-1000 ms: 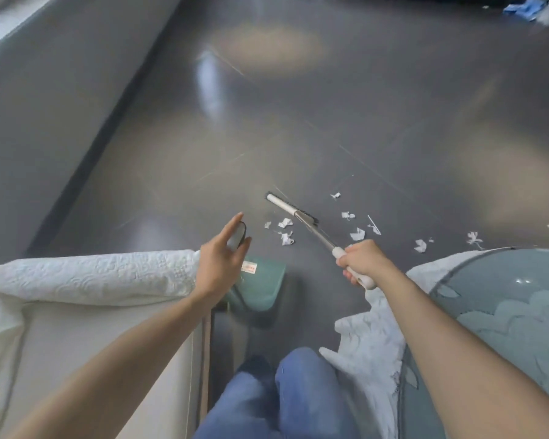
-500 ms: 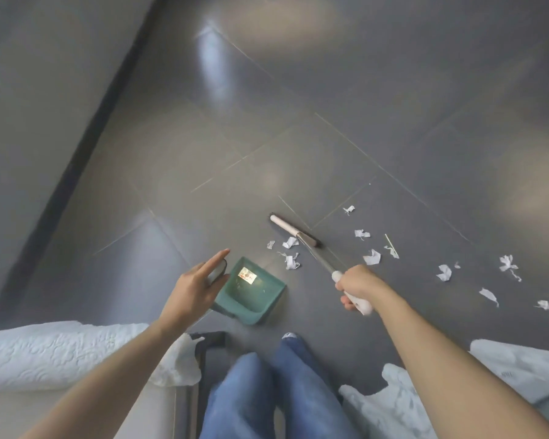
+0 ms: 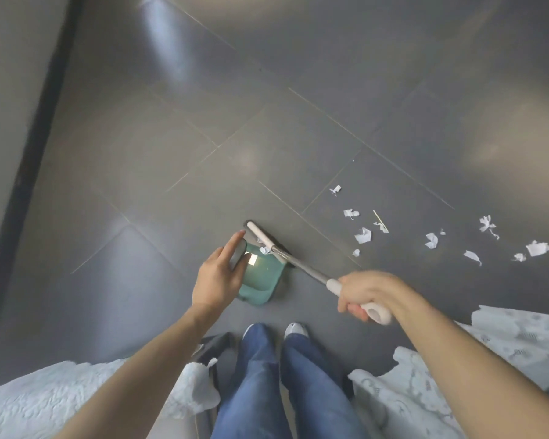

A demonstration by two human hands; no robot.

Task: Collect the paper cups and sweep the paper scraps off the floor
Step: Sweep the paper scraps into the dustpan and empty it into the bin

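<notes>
My left hand [image 3: 217, 277] holds the grey handle top [image 3: 237, 256] of a green dustpan [image 3: 260, 280] standing on the dark tiled floor. My right hand [image 3: 365, 291] grips the white handle of a small broom [image 3: 301, 267]. The broom's head [image 3: 260, 236] lies at the dustpan's mouth, with one white scrap [image 3: 263, 249] beside it. Several white paper scraps [image 3: 363, 235] are scattered on the floor to the right, out to a larger piece [image 3: 537, 248]. No paper cup is in view.
My legs in blue jeans [image 3: 267, 375] stand just behind the dustpan. White lace-covered furniture [image 3: 45, 400] is at the lower left and a lace cloth [image 3: 520, 337] at the lower right. A dark baseboard [image 3: 29, 153] runs along the left wall.
The broom swept leftward, pushing the nearest scraps to the dustpan's mouth. The dustpan and my left hand shifted toward the broom, and my view tilted further down.
</notes>
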